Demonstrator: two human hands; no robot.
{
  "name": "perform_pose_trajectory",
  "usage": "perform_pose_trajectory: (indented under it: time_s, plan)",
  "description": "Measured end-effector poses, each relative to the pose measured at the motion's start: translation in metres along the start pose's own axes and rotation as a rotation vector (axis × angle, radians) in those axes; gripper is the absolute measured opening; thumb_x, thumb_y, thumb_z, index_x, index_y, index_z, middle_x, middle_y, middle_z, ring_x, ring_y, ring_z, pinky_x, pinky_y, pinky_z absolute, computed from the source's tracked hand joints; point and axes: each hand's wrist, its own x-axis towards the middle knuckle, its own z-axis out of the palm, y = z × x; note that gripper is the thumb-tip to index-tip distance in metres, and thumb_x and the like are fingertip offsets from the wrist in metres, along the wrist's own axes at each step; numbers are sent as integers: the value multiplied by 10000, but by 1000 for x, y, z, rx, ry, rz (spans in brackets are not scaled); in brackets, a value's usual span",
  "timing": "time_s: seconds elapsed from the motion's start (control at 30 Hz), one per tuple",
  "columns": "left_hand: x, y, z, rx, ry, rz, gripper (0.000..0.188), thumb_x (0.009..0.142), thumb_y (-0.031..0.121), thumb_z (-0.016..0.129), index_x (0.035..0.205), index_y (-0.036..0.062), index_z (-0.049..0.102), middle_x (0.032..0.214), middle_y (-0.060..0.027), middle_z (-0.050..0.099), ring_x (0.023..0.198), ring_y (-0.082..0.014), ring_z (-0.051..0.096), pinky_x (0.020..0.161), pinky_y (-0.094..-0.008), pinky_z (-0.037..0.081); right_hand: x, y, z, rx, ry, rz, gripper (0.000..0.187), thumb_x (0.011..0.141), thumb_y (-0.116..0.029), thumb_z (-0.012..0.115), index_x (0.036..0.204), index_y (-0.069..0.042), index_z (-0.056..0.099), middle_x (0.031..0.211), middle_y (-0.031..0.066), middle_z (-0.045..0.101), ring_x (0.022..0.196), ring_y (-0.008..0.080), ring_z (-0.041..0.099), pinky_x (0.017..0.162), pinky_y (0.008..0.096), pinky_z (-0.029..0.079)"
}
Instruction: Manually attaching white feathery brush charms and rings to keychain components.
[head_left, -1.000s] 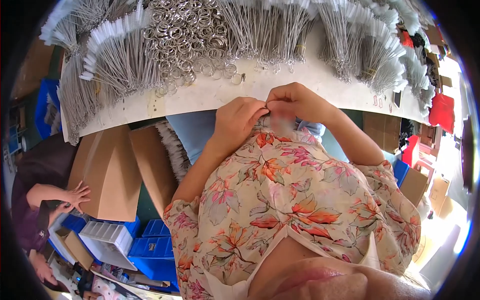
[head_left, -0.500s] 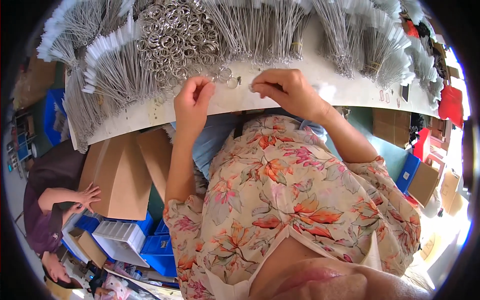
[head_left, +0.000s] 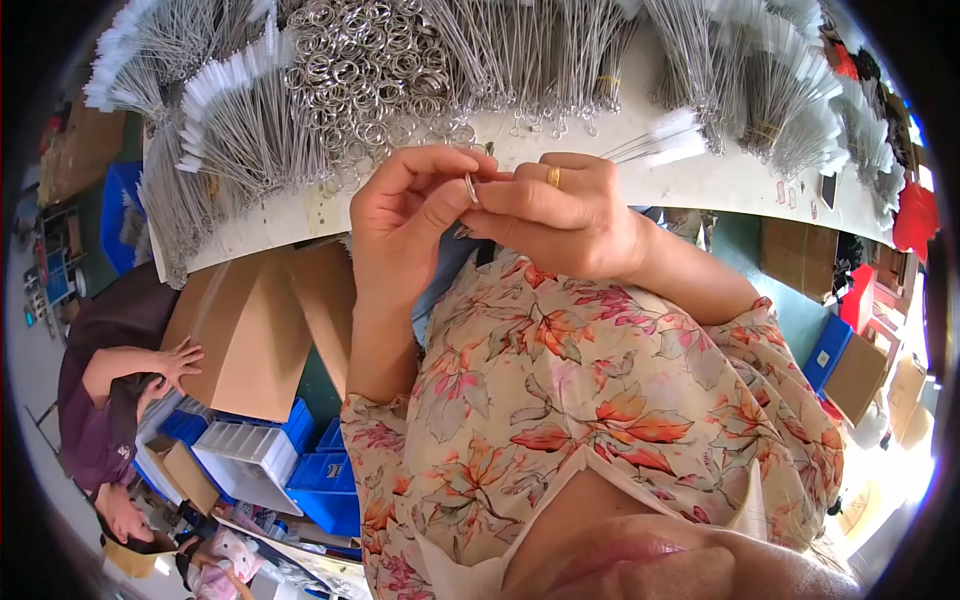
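Note:
My left hand (head_left: 408, 215) is closed, thumb and fingers pinching a metal split ring (head_left: 471, 188). Meeting it from the other side, my right hand (head_left: 570, 215) has its fingertips bent against the ring; a gold band circles one finger. A few thin-wire brushes (head_left: 676, 137) with white bristles stick out beyond the right hand. Their wires run in behind its fingers, so the loop ends are hidden. Both hands are just above the table's near edge. Behind them lies a heap of metal split rings (head_left: 365, 75).
Bundles of wire brushes (head_left: 255, 115) flank the ring heap on the white table (head_left: 290, 215), and more bundles (head_left: 775, 100) lie at right. Below left are a cardboard box (head_left: 240, 340) and blue bins (head_left: 325, 490). Another person's hand (head_left: 180, 362) touches the box.
My hands were apart and have come together at the ring. The brushes by my right hand, blurred before, now show farther up and to the right.

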Motion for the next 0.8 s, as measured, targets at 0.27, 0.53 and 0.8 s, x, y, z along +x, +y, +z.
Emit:
perform_pose_trajectory:
  time_s: [0.27,0.53,0.8]
  plan:
    - [-9,25,11,415,40,102,296,765,-102,579,1056,-66,544,993,-149,605,887,-184,610,768,-280,511,7,9,-4,-10,-71,-151,226,587,-73,681,805,-13,670,894,50,561,547,111,503,432,233,392]
    - [-5,9,10,794,133,753,325,751,-80,598,1069,-108,536,1005,-202,600,859,-265,634,737,-301,536,37,-7,-23,1012,81,895,161,866,-151,598,910,-7,653,777,14,584,549,37,462,476,189,382]
    - [3,6,4,862,151,726,322,766,-72,582,1080,-119,529,985,-221,609,859,-254,636,739,-308,544,37,0,-15,1114,-29,992,149,845,-147,624,882,-5,651,704,-8,588,543,33,466,476,180,382]
